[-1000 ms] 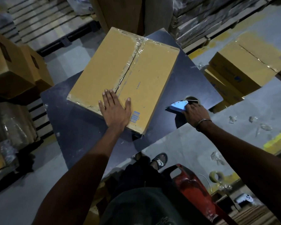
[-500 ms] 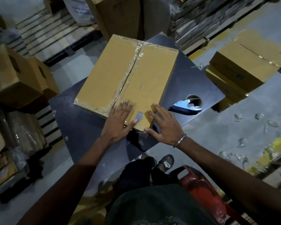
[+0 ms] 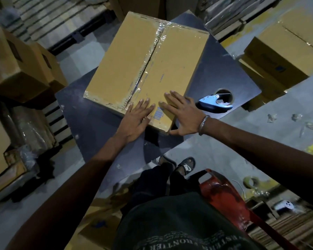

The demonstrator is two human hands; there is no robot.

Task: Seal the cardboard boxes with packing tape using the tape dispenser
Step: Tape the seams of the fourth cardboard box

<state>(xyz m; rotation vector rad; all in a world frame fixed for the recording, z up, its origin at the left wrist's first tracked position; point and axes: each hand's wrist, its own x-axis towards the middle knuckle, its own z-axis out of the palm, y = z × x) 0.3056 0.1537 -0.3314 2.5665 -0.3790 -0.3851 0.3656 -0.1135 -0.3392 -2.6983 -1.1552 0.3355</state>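
Cardboard box (image 3: 132, 65) sits flat on the dark tabletop (image 3: 90, 127), centre seam covered with clear packing tape (image 3: 148, 60) running from far edge to near edge; tape also along the near-left edge. Left hand (image 3: 135, 118) lies flat on the box top at the near corner, fingers straight, just left of the barcode label (image 3: 158, 114), grasping nothing. Right hand (image 3: 184, 114) is spread over the same near corner, fingers straight on the top face, thumb down against the box's side, also grasping nothing; metal bracelet (image 3: 203, 123) on that wrist. Blue tape dispenser (image 3: 213, 102) lies on the tabletop just right of the box, near the right hand but not touched, partly over a round hole (image 3: 224, 93) in the tabletop. More cardboard boxes stacked on the left (image 3: 16, 64) and on the right (image 3: 282, 56). Red pallet jack (image 3: 222, 193) by the person's sandalled feet, loose tape roll (image 3: 249, 182) on the floor (image 3: 224, 152) beyond it.
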